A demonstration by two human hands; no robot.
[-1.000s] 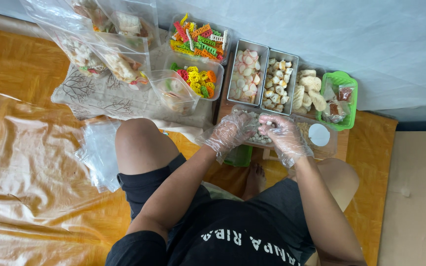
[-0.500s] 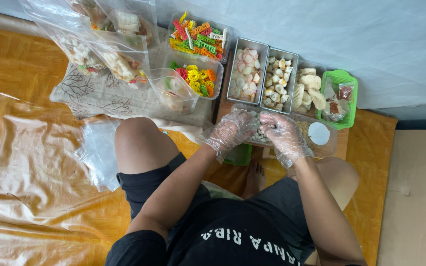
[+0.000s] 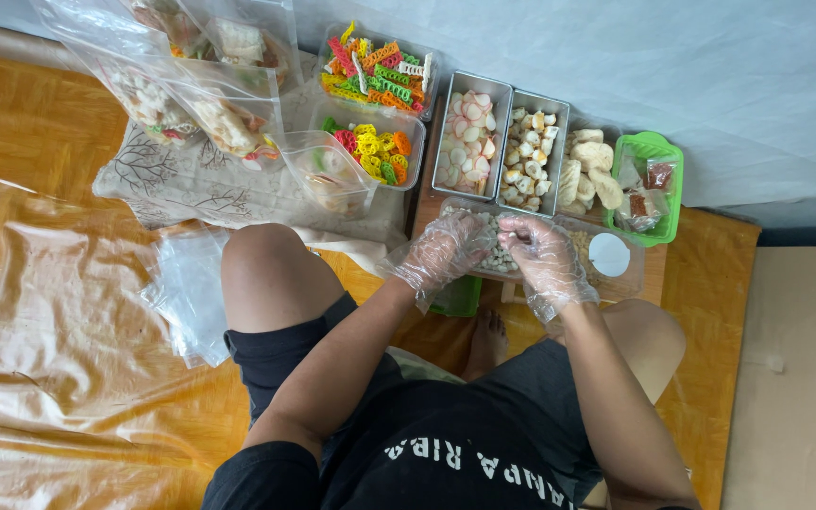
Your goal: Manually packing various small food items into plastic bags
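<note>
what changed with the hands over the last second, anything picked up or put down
Very little. The gloved left hand and right hand have drawn slightly closer together over the clear tray of small pale pieces; whether either grips a piece cannot be told. The metal tins, green basket and bags stayed put.

1 view only, head-worn camera. Looks steeply down over the seated person's torso and knees, facing forward toward the low table (image 3: 658,274) and the grey wall at top of frame. Close range: gloved left hand (image 3: 441,247) and right hand (image 3: 542,253) sit near frame centre. Orange floor sheet (image 3: 59,321) fills the left side.
</note>
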